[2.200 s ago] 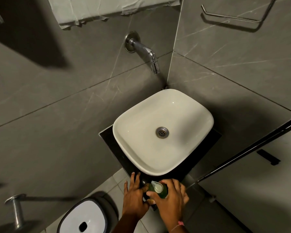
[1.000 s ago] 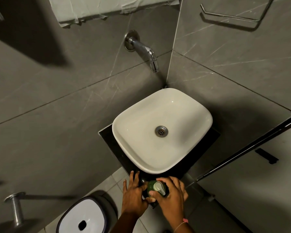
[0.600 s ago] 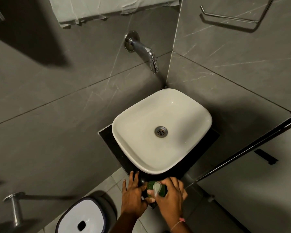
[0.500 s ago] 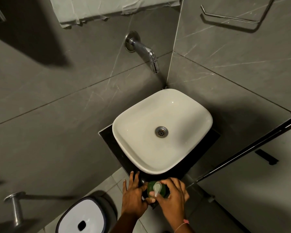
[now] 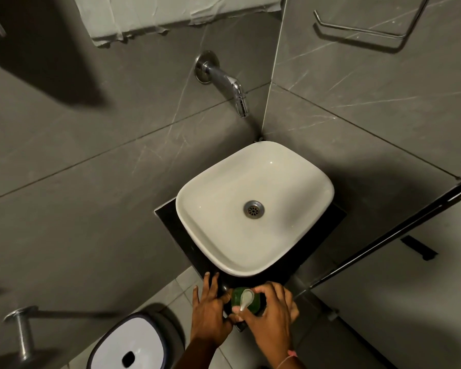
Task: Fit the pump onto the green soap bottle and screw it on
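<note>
1. A round green plastic soap bottle (image 5: 246,302) stands upright on the black stone surface (image 5: 171,222), at its near corner, just in front of the white ceramic basin (image 5: 253,206).
2. A white plastic pump (image 5: 246,299) sits on top of the bottle, its spout pointing toward the person and slightly left.
3. The left hand (image 5: 210,318) lies on the left side of the bottle. Its fingers are spread, the thumb touches the bottle's side, and the fingertips reach toward the basin's near rim. This grip is loose and flat, steadying the bottle but not clenched around it.
4. The right hand (image 5: 270,318) comes in from the right, with its fingers curled over and around the top of the bottle beside the pump. Thumb and forefinger close in at the pump's base, so the right grip grasps the pump; whether the collar is fully seated on the neck cannot be told, as the fingers hide it.
5. A thin pink band (image 5: 290,354) circles the right wrist.
6. A chrome wall tap (image 5: 225,82) juts from the grey tiled wall above the basin.
7. A white-lidded bin with a dark rim (image 5: 129,344) stands on the floor to the left, below the surface.
</note>
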### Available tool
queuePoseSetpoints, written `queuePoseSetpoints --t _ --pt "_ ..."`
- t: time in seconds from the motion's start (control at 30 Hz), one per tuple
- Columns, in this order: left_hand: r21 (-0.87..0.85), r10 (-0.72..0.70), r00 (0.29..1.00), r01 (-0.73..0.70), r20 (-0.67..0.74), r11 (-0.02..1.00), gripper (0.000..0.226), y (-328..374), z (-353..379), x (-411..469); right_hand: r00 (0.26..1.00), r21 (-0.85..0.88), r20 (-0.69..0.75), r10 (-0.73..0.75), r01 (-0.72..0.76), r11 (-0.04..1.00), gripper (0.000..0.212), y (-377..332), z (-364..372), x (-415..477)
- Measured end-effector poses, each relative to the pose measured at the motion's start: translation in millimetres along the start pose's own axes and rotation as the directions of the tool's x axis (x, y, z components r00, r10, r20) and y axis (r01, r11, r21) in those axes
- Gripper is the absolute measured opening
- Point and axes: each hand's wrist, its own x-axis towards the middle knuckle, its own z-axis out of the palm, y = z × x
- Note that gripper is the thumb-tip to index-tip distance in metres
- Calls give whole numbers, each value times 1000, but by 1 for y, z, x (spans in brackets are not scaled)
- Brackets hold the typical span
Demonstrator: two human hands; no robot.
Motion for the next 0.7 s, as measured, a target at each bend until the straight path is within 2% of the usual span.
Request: queuePoseSetpoints --t 0.1,0.23,0.33,0.57,0.7 --pt "12 -1 1000 1 8 1000 56 0 0 -1 997 6 -27 -73 74 997 69 0 -13 -5" --pt "-2 0 1000 0 -1 1000 50 -2 1 0 990 25 -73 -117 119 993 56 -7 -23 -6" --pt "16 3 1000 -3 3 1000 55 -2 3 2 987 18 -69 -147 148 989 51 -11 -29 -3" --pt "34 -1 1000 0 27 999 65 -2 2 1 970 5 82 -228 229 974 54 -2 -43 9" --pt "24 -8 999 8 33 1000 64 -1 -2 2 963 -11 103 -247 250 968 56 -3 -46 13"
